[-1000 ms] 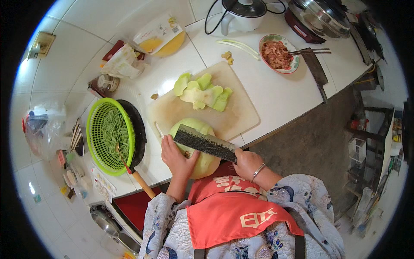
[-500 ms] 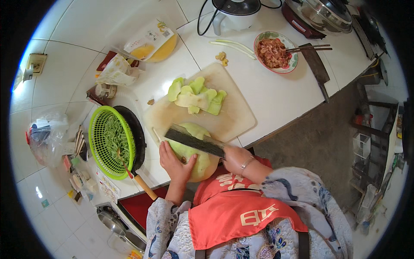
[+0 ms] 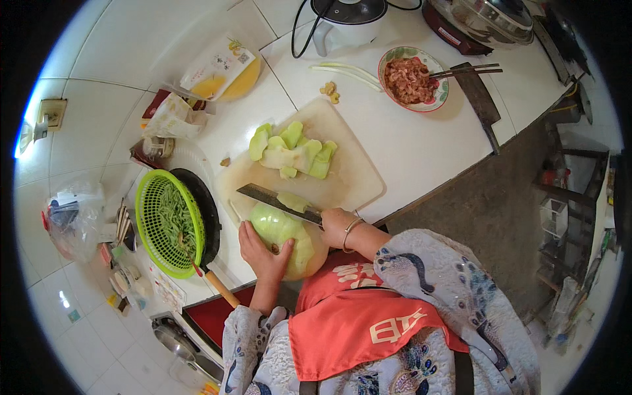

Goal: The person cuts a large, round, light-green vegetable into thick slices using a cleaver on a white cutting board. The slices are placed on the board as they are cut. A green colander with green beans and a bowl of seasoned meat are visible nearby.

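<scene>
My left hand steadies a large, round, pale-green vegetable, thumb and fingers spread around its near left side. The vegetable is partly peeled and rests at the near edge of a cutting board. Closed round the handle of a broad dark cleaver, my right hand is to the right of it. The blade lies along the vegetable's far side, with a slice of peel against it. Several thick green peelings are heaped farther up the board.
At left, a green colander of cut green beans sits over a dark wok, whose wooden handle points toward me. A bowl of raw meat with chopsticks, a second cleaver, scallions and ginger lie at the back right.
The cleaver has moved from over the top of the vegetable to its far side, and a slice of peel now shows at the blade. My right hand has shifted left and slightly away from me.
</scene>
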`<action>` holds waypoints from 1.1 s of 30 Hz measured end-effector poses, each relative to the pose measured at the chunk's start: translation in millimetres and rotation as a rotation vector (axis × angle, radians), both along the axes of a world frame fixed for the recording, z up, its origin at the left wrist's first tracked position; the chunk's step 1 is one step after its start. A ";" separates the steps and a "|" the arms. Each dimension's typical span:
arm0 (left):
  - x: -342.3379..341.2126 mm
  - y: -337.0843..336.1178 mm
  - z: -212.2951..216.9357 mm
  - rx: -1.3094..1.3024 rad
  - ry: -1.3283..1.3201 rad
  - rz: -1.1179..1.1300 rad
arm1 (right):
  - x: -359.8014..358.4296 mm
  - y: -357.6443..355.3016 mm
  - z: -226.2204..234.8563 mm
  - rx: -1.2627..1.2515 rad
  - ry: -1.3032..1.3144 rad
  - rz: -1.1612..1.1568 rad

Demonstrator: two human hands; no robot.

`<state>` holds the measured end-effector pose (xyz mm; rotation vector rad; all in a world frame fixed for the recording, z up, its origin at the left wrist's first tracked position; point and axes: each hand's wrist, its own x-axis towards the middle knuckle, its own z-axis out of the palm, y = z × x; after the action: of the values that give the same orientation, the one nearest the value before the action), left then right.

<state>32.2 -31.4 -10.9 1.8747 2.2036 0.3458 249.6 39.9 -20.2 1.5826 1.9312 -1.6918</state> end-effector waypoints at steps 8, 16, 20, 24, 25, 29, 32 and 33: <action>1.6 -1.6 -1.4 0.027 -0.029 -0.012 | 53.2 -30.7 -2.1 -0.001 -0.027 0.070; 0.7 -2.1 -3.6 -0.013 0.009 -0.019 | 3.7 3.1 -17.5 -0.068 -0.097 0.071; -7.7 -1.3 -9.2 0.012 -0.003 0.041 | -5.1 24.5 -8.6 -0.064 -0.106 0.135; -1.4 5.5 -6.9 0.009 -0.025 0.008 | 9.7 6.9 -22.9 0.004 0.026 0.093; 0.6 3.0 -4.9 0.000 -0.031 -0.010 | 16.0 -0.7 -26.7 0.024 0.058 0.103; 5.8 -1.4 -2.2 0.011 0.018 -0.020 | 39.7 4.0 -9.4 -0.103 0.014 0.155; 3.5 -1.2 -3.6 0.022 -0.031 -0.045 | -9.8 12.1 -27.4 -0.114 -0.072 0.048; 3.9 0.8 -1.9 0.028 -0.046 -0.052 | -15.2 18.8 -29.7 -0.107 -0.054 0.055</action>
<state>36.1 -30.6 -12.9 1.9154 2.1266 0.4087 234.4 58.6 -49.9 1.5079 1.8096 -1.6822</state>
